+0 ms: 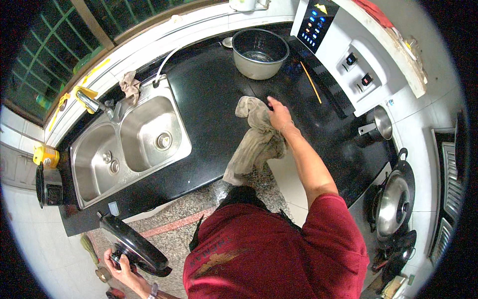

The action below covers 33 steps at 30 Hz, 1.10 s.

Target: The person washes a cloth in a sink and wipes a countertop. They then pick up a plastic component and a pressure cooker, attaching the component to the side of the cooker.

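Observation:
At the lower left, my left hand is closed on the knob of a round black lid, which is tilted on edge beside the counter. My right hand is closed on the upper right part of a grey-brown rag. The rag lies crumpled on the black counter, and its lower end hangs over the front edge. Beyond my right hand, a deep metal pot with a dark inside stands upright.
A double steel sink with a faucet is on the left. A white appliance and a yellow stick are at the right. A small saucepan stands farther right, near a wok with a steel lid.

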Each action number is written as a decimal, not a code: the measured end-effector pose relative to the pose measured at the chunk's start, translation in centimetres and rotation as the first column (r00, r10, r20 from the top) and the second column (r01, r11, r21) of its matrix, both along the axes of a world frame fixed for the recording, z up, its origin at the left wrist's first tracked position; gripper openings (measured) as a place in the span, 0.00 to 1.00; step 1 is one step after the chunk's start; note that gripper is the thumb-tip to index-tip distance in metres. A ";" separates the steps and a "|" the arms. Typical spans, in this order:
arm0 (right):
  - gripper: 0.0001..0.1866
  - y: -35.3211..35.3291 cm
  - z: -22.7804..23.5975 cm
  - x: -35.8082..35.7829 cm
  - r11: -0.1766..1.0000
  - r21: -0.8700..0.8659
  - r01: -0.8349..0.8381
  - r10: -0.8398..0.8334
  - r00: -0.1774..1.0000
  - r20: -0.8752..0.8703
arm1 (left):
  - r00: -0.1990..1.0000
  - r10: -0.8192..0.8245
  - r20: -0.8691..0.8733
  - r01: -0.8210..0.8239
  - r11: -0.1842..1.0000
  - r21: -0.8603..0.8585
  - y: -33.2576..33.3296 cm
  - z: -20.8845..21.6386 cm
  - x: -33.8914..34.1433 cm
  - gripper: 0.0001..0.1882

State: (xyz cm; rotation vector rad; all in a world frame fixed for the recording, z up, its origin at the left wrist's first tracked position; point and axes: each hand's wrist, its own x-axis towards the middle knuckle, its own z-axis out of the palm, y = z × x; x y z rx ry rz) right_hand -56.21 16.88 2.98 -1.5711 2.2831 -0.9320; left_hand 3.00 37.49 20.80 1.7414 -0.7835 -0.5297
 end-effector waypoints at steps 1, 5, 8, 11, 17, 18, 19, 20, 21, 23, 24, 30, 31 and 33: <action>0.19 -0.8 0.0 0.0 0.991 0.131 -0.042 0.052 0.996 -0.070 | 1.000 0.004 0.006 -0.003 0.999 -0.045 -0.2 -0.3 -0.2 0.22; 0.10 -2.6 0.2 0.5 0.944 0.327 -0.033 0.149 0.929 -0.337 | 1.000 -0.024 0.016 0.025 0.998 -0.056 -1.0 -0.2 -0.8 0.22; 0.09 -3.2 0.8 -5.0 0.996 0.025 0.087 -0.064 0.870 -0.489 | 0.997 -0.062 0.036 0.062 0.998 -0.016 -0.9 0.2 -0.3 0.22; 0.10 -2.2 6.9 -12.5 0.876 -0.105 0.472 -0.482 0.844 -0.236 | 0.993 -0.113 0.039 0.114 0.993 -0.039 -1.0 -0.2 -0.1 0.22; 0.19 2.4 11.4 -10.0 0.971 0.084 0.222 -0.163 0.881 -0.444 | 0.998 -0.065 0.025 0.063 0.996 0.055 -1.0 0.3 -1.5 0.23; 0.20 3.6 9.1 -9.0 0.990 0.010 -0.139 0.133 0.926 -0.353 | 0.998 -0.058 0.033 0.056 0.997 0.056 -1.4 0.2 -1.8 0.23; 0.23 4.8 7.0 -6.7 0.955 0.120 -0.270 0.259 0.961 0.096 | 0.999 -0.022 0.027 0.021 0.999 0.047 -1.7 0.1 -2.0 0.23; 0.25 5.8 6.2 -3.6 0.815 0.175 -0.552 0.574 0.810 -0.120 | 0.997 -0.044 0.061 0.042 0.999 0.034 -1.5 -0.2 -1.5 0.23; 0.24 7.1 6.1 -0.6 0.692 0.288 -0.662 0.696 0.718 -0.021 | 0.993 -0.069 0.094 0.068 0.998 0.019 -1.3 -0.6 -0.7 0.23; 0.23 9.1 5.9 1.9 0.538 0.413 -0.735 0.817 0.575 -0.041 | 0.991 -0.080 0.109 0.082 0.997 -0.012 -0.9 -1.3 0.3 0.23; 0.23 9.8 5.2 2.1 0.544 0.442 -0.713 0.832 0.528 -0.172 | 0.993 -0.069 0.093 0.072 0.997 -0.027 -0.8 -1.6 0.6 0.23; 0.15 9.6 3.6 -2.2 0.601 0.370 -0.708 0.799 0.518 -0.307 | 0.999 -0.034 0.018 0.033 0.999 0.005 -0.4 -1.6 1.0 0.23; 0.15 9.3 3.0 -2.5 0.588 0.408 -0.698 0.808 0.500 -0.311 | 0.999 -0.023 0.040 0.023 1.000 0.006 -0.3 -1.6 0.8 0.23; 0.13 9.3 3.1 -2.6 0.571 0.439 -0.694 0.820 0.464 -0.335 | 1.000 -0.005 0.003 0.005 1.000 -0.006 -0.8 -0.9 -1.2 0.23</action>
